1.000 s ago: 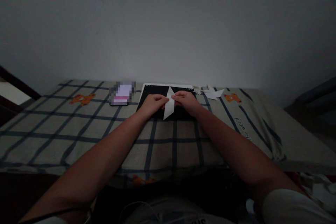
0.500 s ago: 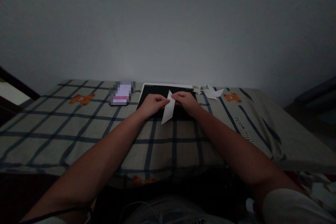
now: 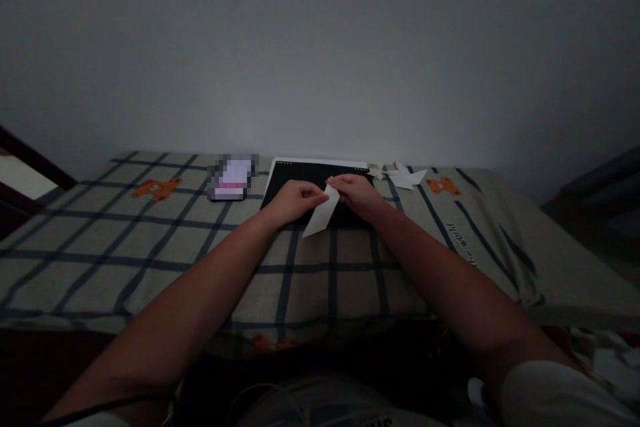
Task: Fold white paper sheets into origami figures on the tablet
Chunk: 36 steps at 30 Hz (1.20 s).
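Note:
Between both hands is a small white piece of folded paper, tilted with its pointed lower end toward me. My left hand pinches its left edge between thumb and fingers. On the other side, my right hand grips the upper end, its fingertips covering the top corner. Beneath the hands lies a black sheet or folder with a white edge along its back and left side. The far side of the paper is hidden from me.
A phone with a lit, blurred screen lies to the left. Right of the black folder are folded white paper pieces. A checked cloth with bear prints covers the table, which stands against a grey wall.
The folded paper has tilted further, its top swinging right and its lower tip left. My right fingers now cover its top corner; my left hand has shifted slightly right.

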{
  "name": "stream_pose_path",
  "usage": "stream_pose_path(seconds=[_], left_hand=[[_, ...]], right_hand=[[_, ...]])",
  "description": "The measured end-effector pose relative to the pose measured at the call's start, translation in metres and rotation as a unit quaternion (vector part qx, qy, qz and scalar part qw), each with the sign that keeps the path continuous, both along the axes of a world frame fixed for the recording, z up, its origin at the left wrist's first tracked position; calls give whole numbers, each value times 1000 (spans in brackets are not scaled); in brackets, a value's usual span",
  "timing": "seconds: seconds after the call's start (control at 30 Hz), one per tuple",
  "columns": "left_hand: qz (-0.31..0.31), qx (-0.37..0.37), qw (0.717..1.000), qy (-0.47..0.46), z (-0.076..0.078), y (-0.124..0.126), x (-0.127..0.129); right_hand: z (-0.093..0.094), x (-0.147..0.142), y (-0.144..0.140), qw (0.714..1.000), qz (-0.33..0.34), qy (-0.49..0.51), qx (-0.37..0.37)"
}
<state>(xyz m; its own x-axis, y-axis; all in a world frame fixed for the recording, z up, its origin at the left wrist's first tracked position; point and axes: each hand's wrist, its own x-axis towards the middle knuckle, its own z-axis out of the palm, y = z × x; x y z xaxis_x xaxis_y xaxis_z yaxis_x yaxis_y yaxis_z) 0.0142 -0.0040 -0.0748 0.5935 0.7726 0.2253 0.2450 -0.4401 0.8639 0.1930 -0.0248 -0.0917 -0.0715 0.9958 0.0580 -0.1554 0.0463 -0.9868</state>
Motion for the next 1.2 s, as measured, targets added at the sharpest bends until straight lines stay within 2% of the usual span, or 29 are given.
stream_pose_path(seconds=[0.17, 0.3, 0.43, 0.53, 0.63, 0.73, 0.87, 0.97, 1.1, 1.2], left_hand=[[-16, -19, 1000, -5, 1, -1, 0], [2, -18, 1000, -3, 0, -1, 0], [63, -6, 998, -23, -3, 3, 0], [128, -16, 989, -72, -6, 8, -1], [152, -33, 982, -106, -7, 12, -1], [134, -72, 979, -133, -8, 12, 1], [72, -147, 968, -188, -7, 8, 4], [32, -175, 961, -212, -7, 7, 4], [17, -166, 964, -206, -8, 9, 3], [16, -131, 977, -166, -9, 10, 2]], right_hand=[[-1, -1, 0, 999, -25, -24, 16], [2, -3, -1, 998, -48, -26, 21], [2, -1, 0, 998, -44, -18, 29], [1, 1, 1, 997, -44, -53, 37], [-2, 0, 1, 996, -26, -72, 38], [-4, 0, 2, 997, -25, -59, 31], [-6, 2, 3, 998, -27, -44, 26], [-4, 2, 3, 999, -4, -37, 29], [-3, 0, 2, 999, 23, -28, 35], [-2, 0, 2, 999, 10, -24, 27]])
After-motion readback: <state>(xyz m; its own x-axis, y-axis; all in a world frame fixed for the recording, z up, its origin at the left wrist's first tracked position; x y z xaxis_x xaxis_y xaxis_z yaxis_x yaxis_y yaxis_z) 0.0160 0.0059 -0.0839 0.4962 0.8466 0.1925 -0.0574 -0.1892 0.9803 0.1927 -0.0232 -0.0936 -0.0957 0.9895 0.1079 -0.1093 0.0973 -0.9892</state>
